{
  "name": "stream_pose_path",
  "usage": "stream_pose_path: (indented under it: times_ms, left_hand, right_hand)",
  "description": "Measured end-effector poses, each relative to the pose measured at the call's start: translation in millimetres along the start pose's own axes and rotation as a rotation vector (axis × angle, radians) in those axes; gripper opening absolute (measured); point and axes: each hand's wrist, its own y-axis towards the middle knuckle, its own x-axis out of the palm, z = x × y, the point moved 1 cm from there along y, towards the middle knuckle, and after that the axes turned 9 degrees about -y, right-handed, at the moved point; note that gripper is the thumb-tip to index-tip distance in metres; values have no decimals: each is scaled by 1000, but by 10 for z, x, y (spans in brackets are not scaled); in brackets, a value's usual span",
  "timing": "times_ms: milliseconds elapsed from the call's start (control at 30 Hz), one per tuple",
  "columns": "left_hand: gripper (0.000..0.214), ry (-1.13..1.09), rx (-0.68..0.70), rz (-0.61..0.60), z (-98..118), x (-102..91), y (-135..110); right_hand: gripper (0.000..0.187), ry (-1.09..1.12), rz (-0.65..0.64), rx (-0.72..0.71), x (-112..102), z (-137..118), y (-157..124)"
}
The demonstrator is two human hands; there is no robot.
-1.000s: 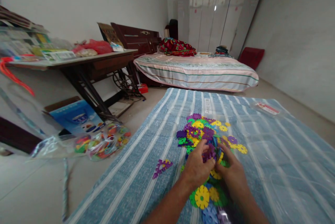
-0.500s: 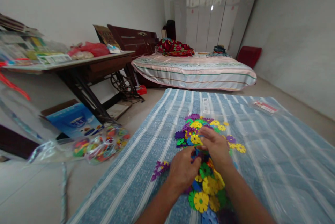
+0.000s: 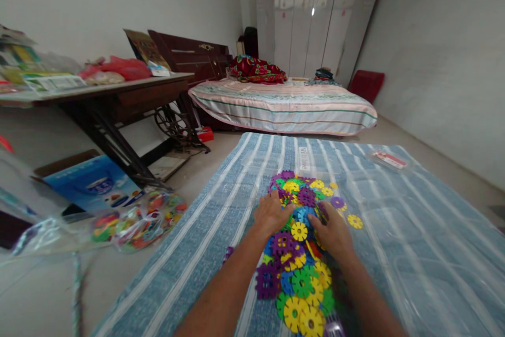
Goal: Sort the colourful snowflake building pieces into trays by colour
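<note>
A long heap of plastic snap-together toy pieces lies on the blue striped cloth (image 3: 221, 211). Notched discs, such as a yellow disc (image 3: 299, 231) and a green disc (image 3: 303, 281), mix with purple square pieces (image 3: 267, 281). My left hand (image 3: 272, 214) rests at the left of the heap's far part, thumb apart from its fingers. Across from it, at the heap's right side, my right hand (image 3: 333, 227) is cupped with the thumb apart. Blue pieces (image 3: 303, 214) lie between the hands. Both hands touch pieces, and neither visibly grips one; some fingertips are hidden.
Right of the heap lie a yellow disc (image 3: 355, 221) and clear plastic trays (image 3: 379, 216). A red-and-white packet (image 3: 390, 160) is at the far right. On the floor at left are bags of colourful pieces (image 3: 145, 221) and a blue box (image 3: 94, 184). A bed (image 3: 284, 105) stands beyond.
My left hand has moved forward from the middle to the heap's far left side. My right hand has drawn back slightly, and the hands are wider apart. More of the heap's middle shows.
</note>
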Motion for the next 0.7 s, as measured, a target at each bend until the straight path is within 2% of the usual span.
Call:
stream_pose_path:
  times_ms: [100,200,300,400,500,567,633,700]
  left_hand:
    - [43,-84,98,-3,24,73,50]
    - [28,-279,209,-93,48,112,116]
    - [26,-506,298,-229,80,101,185]
    - [28,-596,323,-288,106,26,232]
    - [30,-554,329,-267,120,-87,291]
    - [32,-472,332,-215,127,-149,361]
    - [31,-285,301,-144,130,-169,455]
    - [29,-93,243,-93,131,-134,559]
  right_hand:
    - [64,168,27,7,92,-134,-93]
    - [62,335,45,0,97,-269,-179]
    - [59,441,51,-15,70,-400,-294]
    - [57,483,45,-55,19,-548,-449]
    - [45,459,3,-183,-73,-686,-552]
    - [32,386,0,-288,-142,-728,-511]
    - [23,267,87,-337,-194,-707,-342]
    - [24,104,201,-308,-211,-639,-60]
